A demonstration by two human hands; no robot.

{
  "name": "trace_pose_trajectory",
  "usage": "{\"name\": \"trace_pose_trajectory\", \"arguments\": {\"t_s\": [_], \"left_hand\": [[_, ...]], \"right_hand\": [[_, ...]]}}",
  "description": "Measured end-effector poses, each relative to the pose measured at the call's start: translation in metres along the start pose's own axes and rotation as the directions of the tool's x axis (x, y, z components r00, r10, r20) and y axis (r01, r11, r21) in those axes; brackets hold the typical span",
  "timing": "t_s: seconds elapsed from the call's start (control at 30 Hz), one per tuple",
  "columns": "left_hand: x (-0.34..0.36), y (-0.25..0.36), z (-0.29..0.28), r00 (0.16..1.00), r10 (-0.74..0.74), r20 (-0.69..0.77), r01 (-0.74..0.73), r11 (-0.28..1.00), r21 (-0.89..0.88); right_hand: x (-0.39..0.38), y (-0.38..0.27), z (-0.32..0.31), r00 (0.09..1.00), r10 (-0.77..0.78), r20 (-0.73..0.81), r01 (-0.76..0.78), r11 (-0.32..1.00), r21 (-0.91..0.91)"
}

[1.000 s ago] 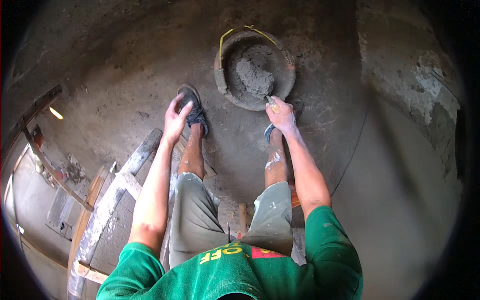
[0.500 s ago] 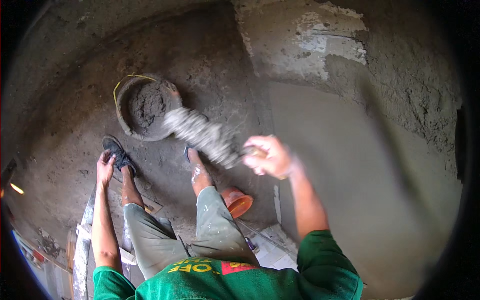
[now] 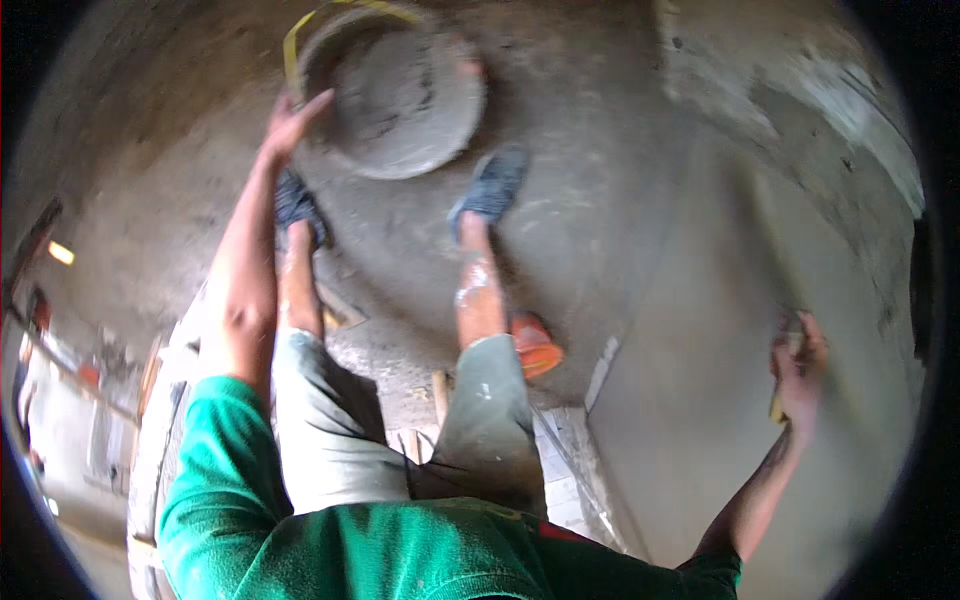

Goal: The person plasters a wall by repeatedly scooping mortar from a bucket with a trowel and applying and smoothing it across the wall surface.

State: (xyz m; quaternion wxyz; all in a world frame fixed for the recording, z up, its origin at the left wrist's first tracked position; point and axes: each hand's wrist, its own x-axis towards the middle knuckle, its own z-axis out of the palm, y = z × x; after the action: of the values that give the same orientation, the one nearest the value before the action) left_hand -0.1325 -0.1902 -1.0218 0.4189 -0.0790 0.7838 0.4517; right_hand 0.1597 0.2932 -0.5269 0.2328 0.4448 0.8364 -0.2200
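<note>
A round tub [image 3: 455,150] with grey wet mortar [image 3: 385,85] in it stands on the floor ahead of me. My left hand [image 3: 290,128] is at the tub's left side with fingers apart; I cannot tell if it touches the rim. Far to the right, my right hand [image 3: 797,375] is closed round a trowel [image 3: 777,408], close to the smooth grey plastered wall [image 3: 690,370]. A yellowish handle end shows below that hand. The blade is blurred and mostly hidden, so any mortar on it cannot be made out.
An orange bucket [image 3: 537,345] stands beside my right leg. A yellow strap-like handle [image 3: 293,50] arches over the tub's far left side. Rough, patchy wall [image 3: 850,110] lies at upper right. White-smeared boards or poles [image 3: 165,400] stand left of my legs.
My right hand has swung right from near the tub to the wall, taking the trowel, which carried a mortar load. My left hand has reached forward to the tub. The view has shifted.
</note>
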Motion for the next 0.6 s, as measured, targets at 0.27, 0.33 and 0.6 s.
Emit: {"name": "trace_pose_trajectory", "arguments": {"t_s": [0.27,0.33,0.6], "left_hand": [[-0.049,-0.003,0.064,0.979,0.202,0.004,-0.193,0.939,-0.285],[-0.066,0.015,0.083,0.951,0.308,0.0,-0.289,0.892,-0.348],[-0.061,0.004,0.072,0.892,0.451,0.034,-0.417,0.849,-0.326]], "right_hand": [[0.16,-0.147,0.311,0.785,-0.536,0.311,0.59,0.494,-0.638],[0.19,-0.125,0.381,0.681,-0.702,0.208,0.671,0.484,-0.562],[0.126,-0.122,0.536,0.952,-0.281,0.119,0.287,0.957,-0.043]]}}
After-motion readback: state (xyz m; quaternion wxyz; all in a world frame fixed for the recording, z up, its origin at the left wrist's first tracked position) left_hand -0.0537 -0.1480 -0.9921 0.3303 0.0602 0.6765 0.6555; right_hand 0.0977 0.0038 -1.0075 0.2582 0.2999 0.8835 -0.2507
